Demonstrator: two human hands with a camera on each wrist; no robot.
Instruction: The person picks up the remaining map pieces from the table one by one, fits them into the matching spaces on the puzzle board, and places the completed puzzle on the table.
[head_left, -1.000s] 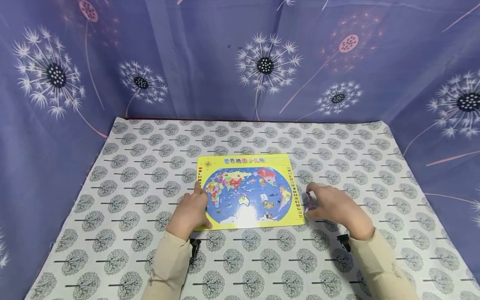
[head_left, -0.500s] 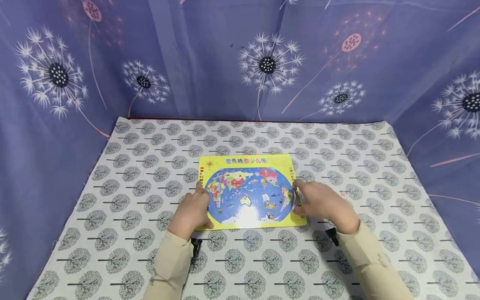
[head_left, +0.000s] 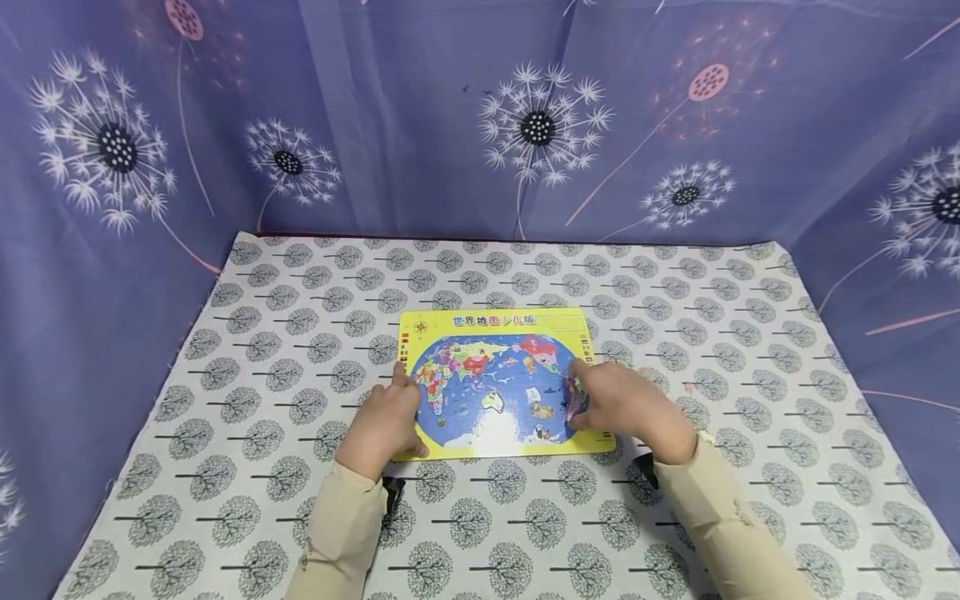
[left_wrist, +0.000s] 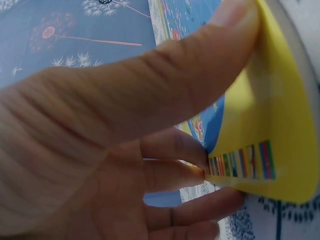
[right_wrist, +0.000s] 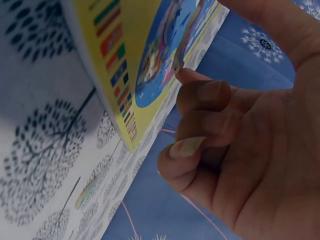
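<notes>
A yellow-bordered world map puzzle board (head_left: 495, 322) lies flat on the table in the head view. My left hand (head_left: 382, 421) rests at its near left corner. In the left wrist view the thumb (left_wrist: 190, 65) lies over the near border, and the fairly straight fingers touch the flag-lined side edge. Over the right part of the map, my right hand (head_left: 626, 404) pinches a thin puzzle piece (head_left: 576, 400) between thumb and index finger. The right wrist view shows this puzzle piece (right_wrist: 182, 52) edge-on, with the other fingers curled. Whether it touches the board I cannot tell.
A small pinkish piece (head_left: 690, 387) lies on the tree-print tablecloth (head_left: 465, 521) to the right of the board. Purple dandelion-print curtains (head_left: 420, 117) stand behind the table and at both sides.
My right hand has moved left with the puzzle piece, from beside the board to over the map's right part. This uncovered the small piece on the cloth. The left hand stays put.
</notes>
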